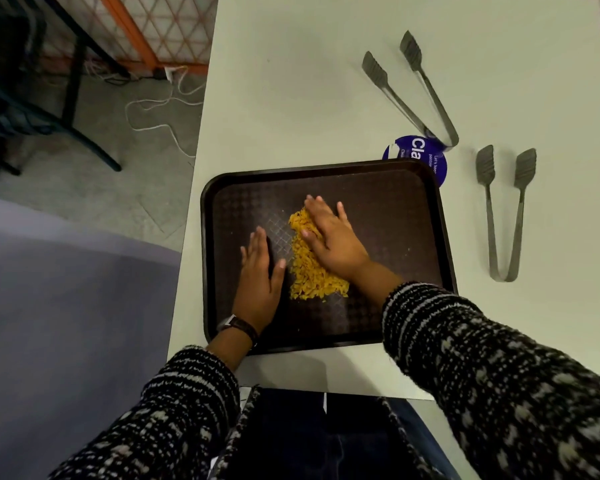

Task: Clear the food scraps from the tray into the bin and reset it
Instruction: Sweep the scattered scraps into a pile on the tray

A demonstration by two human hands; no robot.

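Note:
A dark brown tray (395, 209) lies on the white table near its front left corner. A heap of yellow food scraps (303, 271) sits in the tray's middle. My right hand (333, 240) lies flat on the right side of the heap, fingers spread, partly covering it. My left hand (258, 277) rests flat on the tray just left of the heap, fingers straight, holding nothing. A watch is on my left wrist. No bin can be made out clearly.
Two metal tongs lie on the table (326, 81): one pair (416, 95) beyond the tray, another (503, 209) to its right. A round blue sticker (413, 150) peeks from under the tray's far right corner. A large grey surface (66, 289) fills the left, below the table's edge.

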